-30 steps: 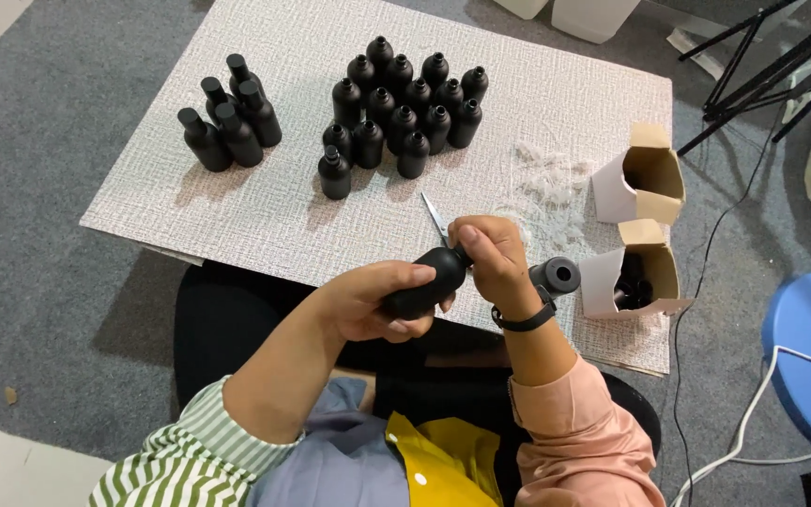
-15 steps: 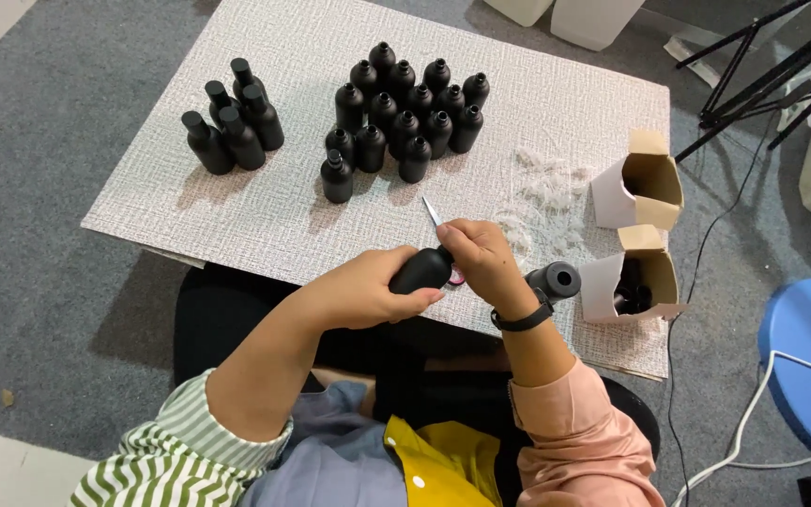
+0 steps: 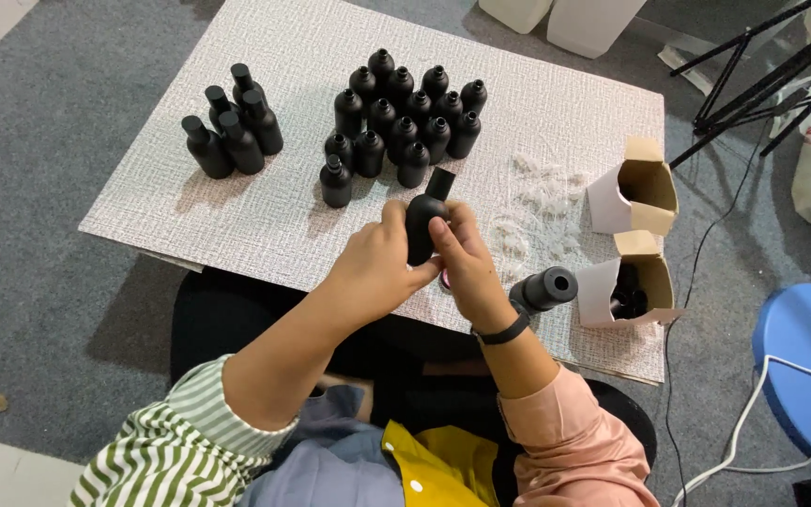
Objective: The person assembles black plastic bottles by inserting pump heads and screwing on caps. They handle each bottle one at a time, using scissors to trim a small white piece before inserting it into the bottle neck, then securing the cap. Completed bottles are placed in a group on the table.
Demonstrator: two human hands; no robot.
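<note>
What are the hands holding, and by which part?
Both the left hand and right hand grip one black bottle around its body, neck pointing away.

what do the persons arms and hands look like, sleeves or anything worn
Both hands are bare, with no gloves. The left hand comes from a forearm bare up to a green and white striped sleeve pushed up near the elbow. The right hand has a black band round the wrist, above a pink sleeve.

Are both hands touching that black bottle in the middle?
Touching. The head view shows the left hand and right hand wrapped around the black bottle, fingers pressed against its sides.
</note>
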